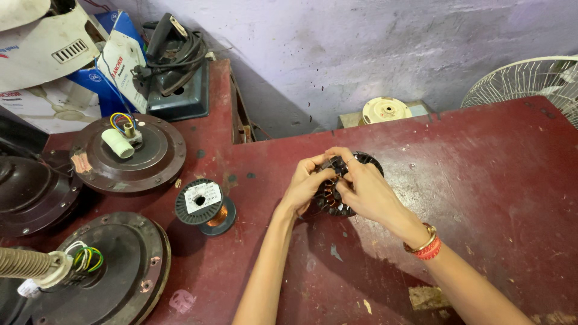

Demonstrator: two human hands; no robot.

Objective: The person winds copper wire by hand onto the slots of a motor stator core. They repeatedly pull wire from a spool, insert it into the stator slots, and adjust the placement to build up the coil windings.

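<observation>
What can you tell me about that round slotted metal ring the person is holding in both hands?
The slotted ring is a dark, round metal core with coppery slots around its rim, like a fan motor's stator. It stands tilted on edge on the worn red table. The left hand grips its left side; the right hand covers its top and middle, hiding much of it.

Soft, even daylight fills the frame, brightest on the pale wall [361, 48] at twelve o'clock. The red table [481, 180] shows a dull sheen towards three o'clock. Forearm shadows fall faintly below centre. Focus is sharp; edges bow slightly outward.
</observation>
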